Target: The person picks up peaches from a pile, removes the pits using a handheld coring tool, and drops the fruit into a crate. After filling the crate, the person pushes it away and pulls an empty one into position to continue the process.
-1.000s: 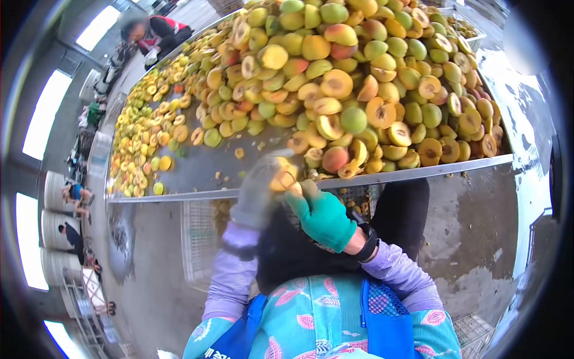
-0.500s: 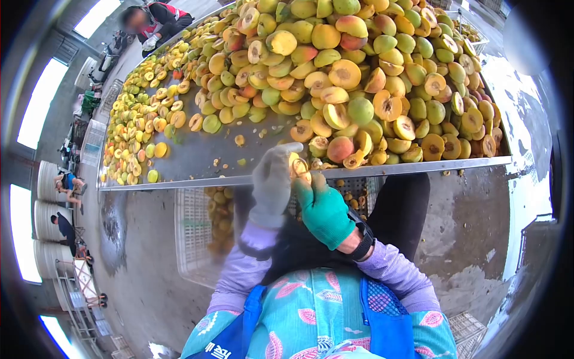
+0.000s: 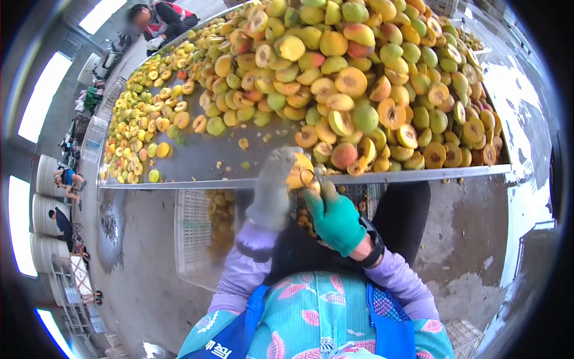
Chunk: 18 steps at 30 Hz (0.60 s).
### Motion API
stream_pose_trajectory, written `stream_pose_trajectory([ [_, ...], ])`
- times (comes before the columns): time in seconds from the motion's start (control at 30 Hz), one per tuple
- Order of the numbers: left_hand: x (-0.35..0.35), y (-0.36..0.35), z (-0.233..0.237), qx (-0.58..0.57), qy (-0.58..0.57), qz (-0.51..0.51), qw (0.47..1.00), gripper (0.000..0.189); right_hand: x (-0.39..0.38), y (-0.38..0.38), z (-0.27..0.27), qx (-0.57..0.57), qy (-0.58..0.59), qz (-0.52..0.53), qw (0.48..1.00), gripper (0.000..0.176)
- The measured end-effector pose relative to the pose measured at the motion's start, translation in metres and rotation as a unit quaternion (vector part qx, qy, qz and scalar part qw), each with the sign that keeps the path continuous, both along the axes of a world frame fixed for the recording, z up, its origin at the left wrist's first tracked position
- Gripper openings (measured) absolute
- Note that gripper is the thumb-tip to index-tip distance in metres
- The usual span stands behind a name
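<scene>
Closest in, above the blue-strapped apron (image 3: 311,323), the left hand (image 3: 272,191) in a grey glove is closed around a yellow fruit (image 3: 298,170), held just at the near rim of the surface (image 3: 179,182). The right hand (image 3: 335,215) in a green glove has its fingers curled in against the same fruit. Whether it pinches a small tool or the flesh itself cannot be told (the spot is too small and blurred).

Under the rim, a white crate (image 3: 191,239) on the floor holds a modest layer of fruit, which suggests only a small share has been dealt with.

On the surface the bare metal patch before the hands is small. Beyond it rises a heap (image 3: 359,90) of whole green and yellow fruit mixed with open halves, many with the stone in the middle. By that look most of the work is left.

At the far end another person (image 3: 158,18) in red and black bends over the same spread of fruit.
</scene>
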<state>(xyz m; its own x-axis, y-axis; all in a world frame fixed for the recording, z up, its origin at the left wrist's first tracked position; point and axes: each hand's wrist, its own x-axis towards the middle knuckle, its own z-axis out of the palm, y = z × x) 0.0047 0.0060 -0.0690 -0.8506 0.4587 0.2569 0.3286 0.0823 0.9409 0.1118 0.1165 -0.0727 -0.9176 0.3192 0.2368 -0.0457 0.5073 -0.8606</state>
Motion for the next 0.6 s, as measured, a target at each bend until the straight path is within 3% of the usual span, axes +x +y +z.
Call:
stream_pose_trajectory([
  [0.1, 0.003, 0.013, -0.009, 0.074, -0.053, 0.034, 0.995, 0.02, -0.004, 0.004, -0.009, 0.019, -0.028, 0.009, 0.999, 0.025],
  [0.13, -0.001, 0.014, -0.017, 0.111, -0.095, 0.056, 0.988, 0.031, -0.005, 0.004, -0.005, -0.009, -0.04, 0.012, 0.999, 0.025],
  [0.23, 0.005, 0.017, -0.008, 0.152, -0.15, 0.063, 0.975, 0.036, -0.009, 0.0, 0.004, -0.065, -0.065, 0.016, 0.996, 0.025],
  [0.6, 0.009, 0.026, -0.013, 0.115, -0.05, 0.088, 0.988, 0.039, -0.012, -0.011, -0.007, -0.285, -0.048, -0.009, 0.957, 0.026],
])
